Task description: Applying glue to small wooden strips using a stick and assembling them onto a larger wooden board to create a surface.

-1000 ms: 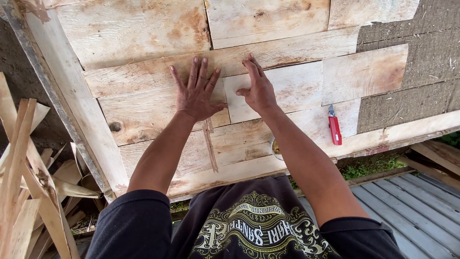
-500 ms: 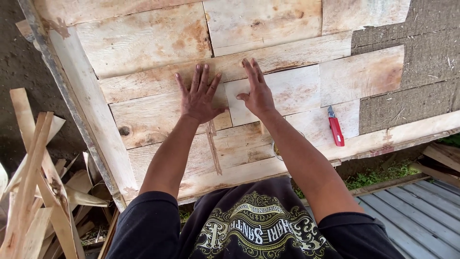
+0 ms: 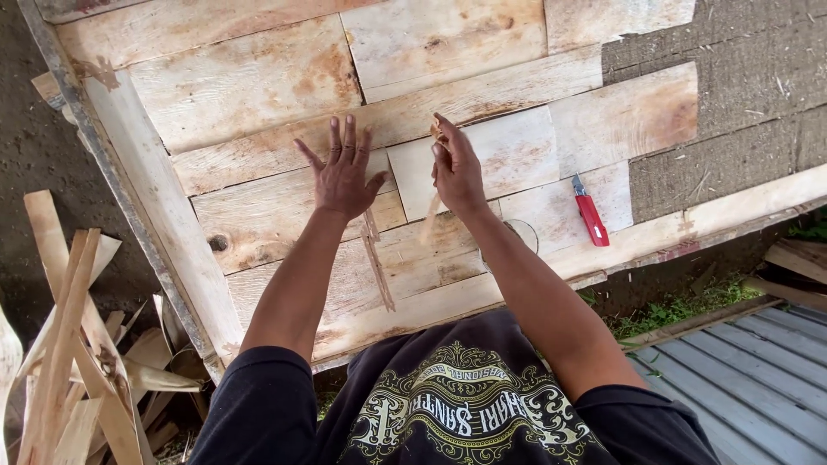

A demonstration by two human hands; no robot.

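Right hand (image 3: 458,176): grip closed on a thin strip of wood veneer (image 3: 431,226), pinched near the strip's upper end between thumb and fingertips. The strip hangs down from the pinch, pale and narrow, lying over the boards below the hand. Exact contact of its lower end with the panel cannot be told.

Left hand (image 3: 343,176): grip open, palm flat down, fingers spread and pressed on a veneer sheet (image 3: 284,220) of the panel. It holds nothing. The two hands lie near each other, not touching.

Between and under the hands: a pale rectangular veneer piece (image 3: 508,159) lies on the panel, its left edge just beside the right hand.

Panel (image 3: 250,77): large flat wooden surface covered with patches of light veneer, reddish stains in places; a dark knot hole (image 3: 218,244) at lower left. Upper right corner is uncovered, showing rough grey-brown board (image 3: 732,95).

A red utility knife (image 3: 590,213) lies on the veneer to the right of the right forearm, well apart from the hand.

Left of the panel: a heap of loose wood offcuts (image 3: 69,344) on the ground. Lower right: corrugated metal sheet (image 3: 758,379).
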